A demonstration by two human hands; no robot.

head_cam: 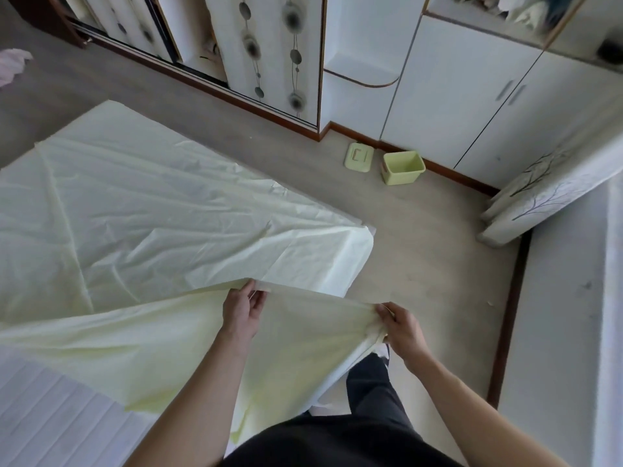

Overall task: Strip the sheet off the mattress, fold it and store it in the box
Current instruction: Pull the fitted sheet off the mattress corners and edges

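A pale yellow-green sheet (141, 203) lies spread and wrinkled over the mattress (50, 416), whose white quilted top shows bare at the lower left. The sheet's near edge is lifted off the bed. My left hand (243, 310) pinches that raised edge near its middle. My right hand (399, 326) grips the bunched corner of the same edge, off the mattress side. A light green box (403, 167) stands open on the floor by the cupboards, its lid (358, 156) lying flat beside it.
White cupboards (472, 96) and a patterned sliding wardrobe (263, 52) line the far wall. A white quilted mattress or bed (566, 298) runs along the right. A pale cloth (13, 65) lies at the far left. Grey floor (421, 247) separates bed and box.
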